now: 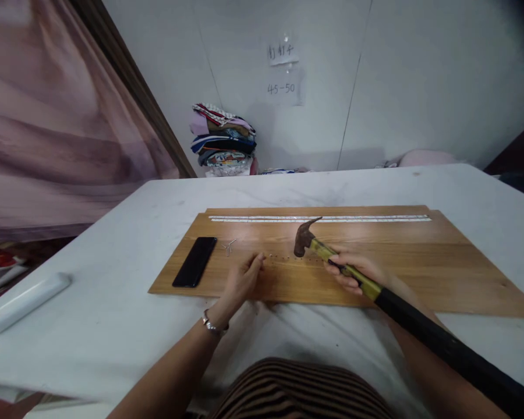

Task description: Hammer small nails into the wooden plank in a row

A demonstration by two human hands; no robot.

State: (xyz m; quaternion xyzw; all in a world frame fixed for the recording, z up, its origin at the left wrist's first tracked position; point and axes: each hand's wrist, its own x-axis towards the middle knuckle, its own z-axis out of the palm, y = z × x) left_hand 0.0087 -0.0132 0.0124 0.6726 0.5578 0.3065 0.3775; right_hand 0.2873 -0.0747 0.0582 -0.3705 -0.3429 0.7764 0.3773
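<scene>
A wooden board [419, 267] lies flat on the white table [113, 326]. My right hand [358, 273] is closed round the yellow neck of a claw hammer [308, 238], close to its head, and the long black handle runs back toward me. The hammer head rests over a row of small nails [288, 259] in the board. My left hand [244, 279] sits on the board just left of that row, fingertips pinched at a nail. A few loose nails [228, 247] lie to the left, beside a black phone [195, 261].
A white strip [318, 219] runs along the board's far edge. A white elongated object [21, 302] lies at the table's left. Folded cloth [222, 139] is stacked against the white wall behind, below two paper notes. A pink curtain hangs at the left.
</scene>
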